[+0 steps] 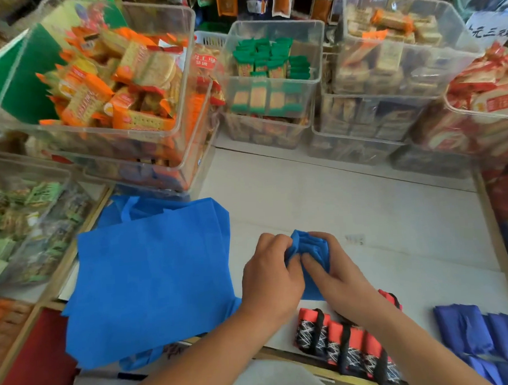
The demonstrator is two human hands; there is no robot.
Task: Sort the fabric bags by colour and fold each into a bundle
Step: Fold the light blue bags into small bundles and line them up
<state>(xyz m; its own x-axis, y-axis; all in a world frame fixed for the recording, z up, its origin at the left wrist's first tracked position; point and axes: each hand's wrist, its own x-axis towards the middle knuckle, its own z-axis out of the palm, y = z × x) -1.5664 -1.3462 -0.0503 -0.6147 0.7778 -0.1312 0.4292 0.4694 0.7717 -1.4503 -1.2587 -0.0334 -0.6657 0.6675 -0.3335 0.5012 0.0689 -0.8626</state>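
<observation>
Both hands hold a bright blue fabric bag (309, 245) folded into a small bundle, low on the white table top (362, 205). My left hand (271, 275) grips its left side; my right hand (333, 270) pinches the right side. A stack of flat bright blue bags (146, 279) lies to the left, handles toward the back. Folded red bundles with black patterned ends (344, 341) sit in a row under my right forearm. Folded dark blue bundles (482, 334) lie at the lower right.
Clear plastic bins of packaged snacks ring the table: orange packs (122, 90) at back left, green packs (271, 70) at back centre, pale packs (392, 52) at back right, red packs (480, 98) at far right. A bin of green packs (32, 223) stands left.
</observation>
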